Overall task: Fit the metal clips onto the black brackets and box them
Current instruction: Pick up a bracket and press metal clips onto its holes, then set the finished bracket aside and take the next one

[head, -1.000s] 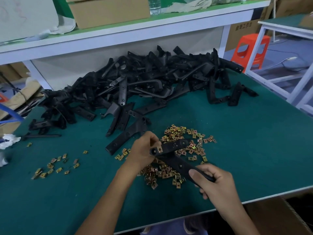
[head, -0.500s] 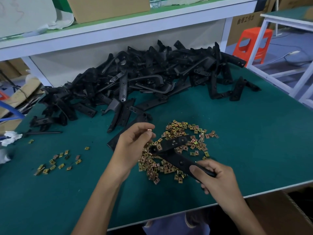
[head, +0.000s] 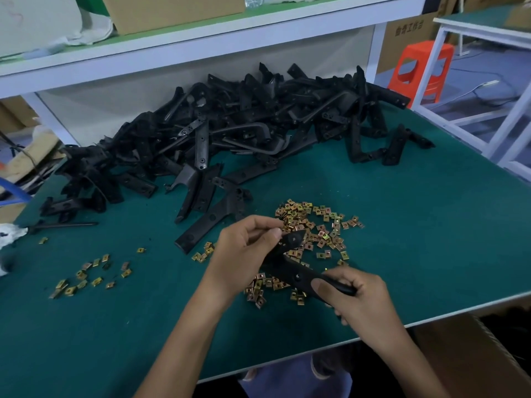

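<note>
A person's right hand [head: 357, 300] grips the near end of a black bracket [head: 297, 272], thumb laid flat along its top face and fingers curled beneath. The bracket runs up and away to the left, where its bent far end meets the left hand [head: 245, 249]. That hand is closed, thumb and forefinger pinched against the bracket's tip. Whether a clip sits between those fingertips cannot be told. The bracket is held just above a heap of gold-coloured metal clips [head: 317, 228] spread on the green table [head: 431, 239], between the two hands and the table's middle. A smaller scatter of clips [head: 92, 275] lies well apart to the left. Behind, a large tangled pile of brackets [head: 244, 133] stretches across the back of the table under a white shelf [head: 201, 44]. A loose bracket [head: 207, 228] lies flat just beside the left hand. A cardboard box [head: 471, 360] stands below the table's near edge at right, and an orange stool [head: 421, 67] stands beyond the table.
</note>
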`<state>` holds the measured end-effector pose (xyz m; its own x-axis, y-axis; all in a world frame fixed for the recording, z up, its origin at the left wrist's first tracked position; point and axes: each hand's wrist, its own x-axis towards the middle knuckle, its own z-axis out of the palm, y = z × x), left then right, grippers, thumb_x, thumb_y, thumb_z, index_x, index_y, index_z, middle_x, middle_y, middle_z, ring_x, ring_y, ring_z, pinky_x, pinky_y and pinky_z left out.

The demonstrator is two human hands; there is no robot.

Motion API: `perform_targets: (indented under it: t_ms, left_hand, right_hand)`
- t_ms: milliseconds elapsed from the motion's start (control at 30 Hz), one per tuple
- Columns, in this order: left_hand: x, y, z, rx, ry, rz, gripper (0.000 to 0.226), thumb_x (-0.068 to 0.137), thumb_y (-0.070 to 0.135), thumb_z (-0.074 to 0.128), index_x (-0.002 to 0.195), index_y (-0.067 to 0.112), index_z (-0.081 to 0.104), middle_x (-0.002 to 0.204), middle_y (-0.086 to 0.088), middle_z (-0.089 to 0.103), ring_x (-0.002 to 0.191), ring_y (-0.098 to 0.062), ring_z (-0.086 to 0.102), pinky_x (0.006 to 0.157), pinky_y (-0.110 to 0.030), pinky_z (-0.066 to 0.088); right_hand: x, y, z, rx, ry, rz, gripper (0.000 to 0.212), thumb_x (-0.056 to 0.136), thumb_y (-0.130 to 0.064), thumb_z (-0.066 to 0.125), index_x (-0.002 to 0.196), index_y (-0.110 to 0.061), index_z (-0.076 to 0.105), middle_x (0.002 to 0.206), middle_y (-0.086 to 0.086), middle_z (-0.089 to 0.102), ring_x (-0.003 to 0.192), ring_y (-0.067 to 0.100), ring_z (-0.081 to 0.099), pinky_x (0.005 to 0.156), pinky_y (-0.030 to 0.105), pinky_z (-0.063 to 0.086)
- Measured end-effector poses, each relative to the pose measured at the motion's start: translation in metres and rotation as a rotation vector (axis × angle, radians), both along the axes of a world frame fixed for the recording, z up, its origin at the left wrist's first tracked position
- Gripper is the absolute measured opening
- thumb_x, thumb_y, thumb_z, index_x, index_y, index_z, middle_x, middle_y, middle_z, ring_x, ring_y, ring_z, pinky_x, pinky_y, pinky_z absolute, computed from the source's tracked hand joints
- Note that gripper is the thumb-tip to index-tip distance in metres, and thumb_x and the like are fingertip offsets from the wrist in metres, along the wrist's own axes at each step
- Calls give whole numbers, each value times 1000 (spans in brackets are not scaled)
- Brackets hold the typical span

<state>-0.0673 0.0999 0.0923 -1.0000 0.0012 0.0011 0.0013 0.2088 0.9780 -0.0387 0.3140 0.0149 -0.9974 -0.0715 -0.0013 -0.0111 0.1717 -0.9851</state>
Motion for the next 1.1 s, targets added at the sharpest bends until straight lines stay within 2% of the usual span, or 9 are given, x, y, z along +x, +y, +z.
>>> perform_targets:
  t_ms: [100,200,267,367,567,767,900,967,1100]
  left_hand:
    - [0,2,-3,14,-9,31,12,96,16,68,100,24,75,92,5,78,90,-10,73,74,-17,53]
    - [4,1,-5,3,-18,-2,18,90,21,75,106,30,72,100,8,77,96,-7,71,80,-19,53]
    - [8,1,-8,-114,45,-21,33,83,25,81,112,36,68,107,18,73,102,-1,67,84,-14,50]
    - [9,4,-13,-205,125,17,38,82,23,83,113,38,68,106,24,71,101,3,66,81,-7,46]
    - [11,8,-19,-230,137,56,27,86,25,80,109,37,72,103,24,73,99,2,68,87,-24,54]
    - [15,9,-13,-360,172,81,29,87,35,78,112,44,69,106,20,71,101,1,64,88,-28,53]
    - [17,9,-2,-541,319,33,31,86,39,78,114,45,68,112,28,60,111,1,53,93,-13,40]
    - [17,23,-3,-644,436,-17,30,86,42,75,116,39,71,111,24,55,108,-7,49,93,-9,35]
    - [22,71,-16,-804,659,-146,30,91,39,67,118,25,72,110,5,58,102,-24,52,94,-34,41]
  right_hand:
    - [0,0,0,13,-4,13,6,85,-30,81,81,-30,77,56,1,60,47,11,51,41,28,45]
    - [-2,1,0,-19,-36,11,7,86,-27,80,81,-29,77,57,1,62,47,11,52,42,27,45]
    - [-4,2,1,-35,-49,11,8,87,-25,79,80,-29,77,57,1,62,47,11,53,42,27,45]
    - [-3,2,1,-33,-38,10,9,87,-24,79,80,-28,77,57,3,63,46,11,53,41,26,44]
    - [-3,2,-1,-15,-26,0,10,88,-24,78,80,-29,76,57,2,63,46,11,53,41,27,45]
    - [-1,0,4,-31,-32,-25,10,86,-23,78,80,-30,77,59,1,64,48,11,54,42,26,45]
    - [11,1,11,-100,-68,-63,13,88,-21,78,81,-32,76,57,-1,62,49,11,56,44,26,46]
    - [30,13,12,-117,-81,-113,8,89,-26,78,84,-32,75,58,-1,62,50,12,57,44,26,47]
    - [86,40,2,-203,-152,-222,7,91,-27,71,95,-31,74,64,7,63,49,15,57,46,26,46]
